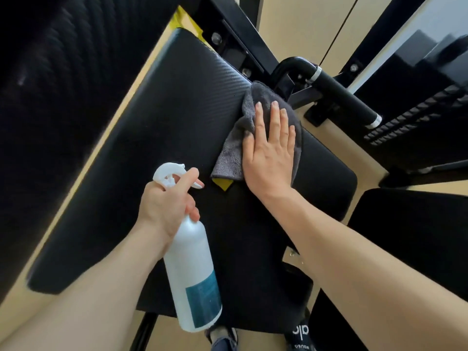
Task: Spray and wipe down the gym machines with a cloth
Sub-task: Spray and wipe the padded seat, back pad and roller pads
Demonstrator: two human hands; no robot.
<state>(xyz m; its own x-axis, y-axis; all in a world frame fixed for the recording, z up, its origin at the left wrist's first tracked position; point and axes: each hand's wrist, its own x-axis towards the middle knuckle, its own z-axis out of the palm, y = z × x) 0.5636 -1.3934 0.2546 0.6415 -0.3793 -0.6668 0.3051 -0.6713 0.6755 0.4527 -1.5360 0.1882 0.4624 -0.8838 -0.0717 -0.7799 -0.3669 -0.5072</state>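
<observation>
A black padded seat (177, 117) of a gym machine fills the middle of the view. A grey cloth (233, 148) lies on its right part, with a yellow corner showing underneath. My right hand (271, 148) presses flat on the cloth, fingers straight. My left hand (169, 201) grips the neck of a white spray bottle (192, 274) with a teal label, index finger stretched along the trigger, nozzle toward the pad.
A black handle bar (339, 89) with silver rings sticks out to the right of the seat, on the black frame (243, 34). Another dark pad (50, 97) is at the left and one (410, 236) at the lower right. Beige floor lies below.
</observation>
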